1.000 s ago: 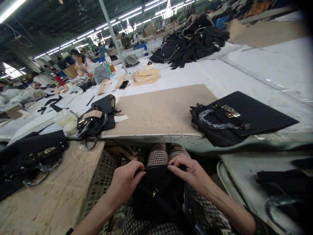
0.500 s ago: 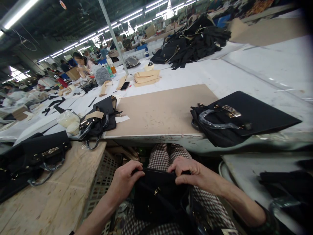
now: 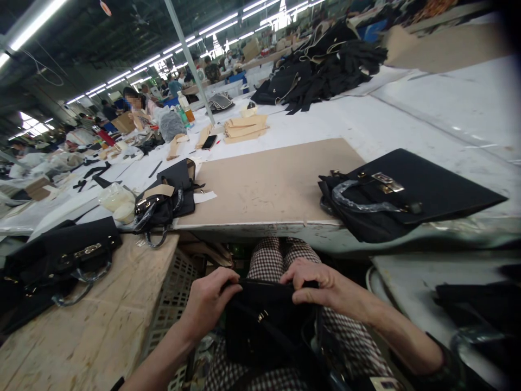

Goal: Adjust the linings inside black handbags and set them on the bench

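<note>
A black handbag [image 3: 268, 326] with small gold-coloured metal fittings rests on my lap over checked trousers. My left hand [image 3: 211, 298] pinches the top left corner of its upper edge between thumb and fingers. At the other end of that edge, my right hand [image 3: 311, 282] grips the bag with fingers bent over the rim. The lower part of the bag is dark, and its details are hard to make out. On the table's front edge to the right lies another black handbag [image 3: 407, 190] with a plastic-wrapped handle.
A brown board [image 3: 268, 182] lies on the white table before me. Smaller black bags [image 3: 166, 190] stand left of it; more black bags [image 3: 61, 260] lie on a side table. Farther back are tan pieces [image 3: 244, 127], a phone [image 3: 209, 142] and a black pile [image 3: 325, 70]. People work beyond.
Both hands keep their hold on the handbag's upper edge, almost unmoved. The view has shifted very slightly.
</note>
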`<state>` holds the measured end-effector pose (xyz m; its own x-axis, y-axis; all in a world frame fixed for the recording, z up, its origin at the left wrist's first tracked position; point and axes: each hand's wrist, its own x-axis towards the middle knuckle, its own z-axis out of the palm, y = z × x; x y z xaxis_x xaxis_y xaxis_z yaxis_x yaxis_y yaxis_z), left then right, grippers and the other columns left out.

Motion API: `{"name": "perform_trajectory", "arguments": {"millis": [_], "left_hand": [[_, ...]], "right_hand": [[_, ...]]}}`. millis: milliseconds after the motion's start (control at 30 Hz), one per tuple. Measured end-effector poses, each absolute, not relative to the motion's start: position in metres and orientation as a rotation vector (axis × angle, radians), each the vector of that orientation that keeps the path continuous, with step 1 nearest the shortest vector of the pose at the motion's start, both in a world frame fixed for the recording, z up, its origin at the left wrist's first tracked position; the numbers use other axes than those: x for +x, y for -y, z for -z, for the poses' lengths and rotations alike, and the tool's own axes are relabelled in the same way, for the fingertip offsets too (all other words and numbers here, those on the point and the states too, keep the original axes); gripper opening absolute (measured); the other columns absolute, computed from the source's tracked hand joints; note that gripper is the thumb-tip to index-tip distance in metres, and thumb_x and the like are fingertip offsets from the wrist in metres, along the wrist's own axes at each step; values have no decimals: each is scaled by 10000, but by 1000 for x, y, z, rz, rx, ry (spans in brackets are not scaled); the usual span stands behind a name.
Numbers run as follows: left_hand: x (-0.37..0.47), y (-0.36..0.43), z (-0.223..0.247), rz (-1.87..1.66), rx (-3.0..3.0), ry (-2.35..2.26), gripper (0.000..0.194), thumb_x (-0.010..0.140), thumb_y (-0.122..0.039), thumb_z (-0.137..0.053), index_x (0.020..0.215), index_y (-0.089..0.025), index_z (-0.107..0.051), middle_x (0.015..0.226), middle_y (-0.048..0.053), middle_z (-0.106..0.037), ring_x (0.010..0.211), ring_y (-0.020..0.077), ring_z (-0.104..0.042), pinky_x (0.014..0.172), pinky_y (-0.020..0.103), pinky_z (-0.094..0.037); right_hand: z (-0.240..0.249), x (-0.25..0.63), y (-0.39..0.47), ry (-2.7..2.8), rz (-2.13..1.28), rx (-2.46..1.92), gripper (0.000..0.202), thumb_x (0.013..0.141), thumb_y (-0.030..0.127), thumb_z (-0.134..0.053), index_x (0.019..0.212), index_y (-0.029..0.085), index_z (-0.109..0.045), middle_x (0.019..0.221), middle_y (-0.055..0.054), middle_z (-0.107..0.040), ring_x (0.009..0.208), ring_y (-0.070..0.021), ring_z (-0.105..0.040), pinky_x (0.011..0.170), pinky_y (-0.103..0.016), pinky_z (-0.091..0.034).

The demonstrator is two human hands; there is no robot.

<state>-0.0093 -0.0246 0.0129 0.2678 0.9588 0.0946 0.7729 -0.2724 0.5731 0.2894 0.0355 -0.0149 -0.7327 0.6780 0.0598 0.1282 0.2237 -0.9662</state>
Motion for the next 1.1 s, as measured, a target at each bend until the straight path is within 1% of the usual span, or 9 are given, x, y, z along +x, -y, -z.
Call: {"name": "perform_trajectory", "arguments": {"millis": [67, 233, 333, 467, 567, 667, 833, 967, 1100], "left_hand": [[-11, 24, -15, -604, 2036, -1612, 43, 882, -224, -684, 920, -224, -664, 911, -25, -711, 863, 145, -665, 776, 224, -480], [-14, 28, -19, -567, 2018, -1644, 35, 873, -216, -692, 903, -223, -676, 899, -27, -728, 848, 149, -680, 770, 228, -482], [-14, 31, -18, -569, 2148, -1609, 22, 909, -203, -642, 928, -211, -651, 950, -7, -722, 879, 150, -680, 793, 231, -481], [-13, 33, -17, -507, 2268, -1567, 79, 960, -197, -547, 932, -209, -620, 1020, 9, -702, 905, 151, -669, 806, 237, -473], [-12, 28, -21, -431, 2203, -1616, 17, 925, -210, -598, 911, -209, -608, 920, -3, -678, 840, 151, -646, 761, 243, -458], [-11, 20, -26, -380, 2113, -1645, 56, 868, -195, -651, 881, -210, -599, 860, -19, -657, 813, 153, -627, 739, 249, -440], [-7, 13, -27, -312, 2148, -1594, 81, 839, -138, -612, 837, -205, -566, 846, -14, -628, 801, 157, -602, 723, 255, -422], [-8, 16, -21, -387, 2254, -1435, 110, 837, -100, -560, 846, -201, -516, 874, 5, -600, 820, 157, -577, 749, 258, -427], [-10, 19, -17, -529, 2191, -1332, 111, 861, -97, -539, 846, -201, -504, 923, 22, -607, 861, 153, -576, 795, 255, -439]], "right_hand": [[15, 288, -34, 2013, -1511, -791, 231, 885, 358, -691, 717, 213, -626, 1067, 6, -692, 1034, -201, -582, 935, -357, -407], [18, 285, -31, 1962, -1460, -883, 223, 879, 361, -691, 726, 219, -612, 1039, 3, -703, 1013, -210, -586, 923, -360, -411], [20, 283, -32, 1938, -1436, -905, 209, 875, 358, -693, 734, 223, -618, 1030, 0, -706, 1007, -215, -592, 923, -364, -413], [22, 281, -32, 1907, -1415, -933, 199, 869, 351, -698, 734, 224, -625, 1017, -1, -708, 990, -213, -602, 910, -360, -421], [23, 279, -33, 1902, -1412, -936, 189, 867, 340, -701, 736, 224, -631, 1015, 1, -709, 986, -210, -606, 905, -356, -427], [24, 278, -33, 1897, -1410, -946, 182, 861, 335, -708, 737, 223, -634, 1010, 2, -708, 983, -209, -608, 901, -354, -433], [24, 278, -31, 1899, -1395, -964, 182, 855, 342, -714, 738, 223, -640, 1009, 0, -707, 990, -211, -608, 903, -354, -437], [26, 280, -32, 1886, -1400, -967, 199, 870, 361, -697, 741, 222, -635, 1015, -2, -710, 995, -213, -608, 911, -356, -432], [28, 281, -33, 1885, -1390, -987, 200, 870, 378, -694, 754, 224, -644, 1020, -1, -711, 999, -215, -608, 914, -357, -432]]}}
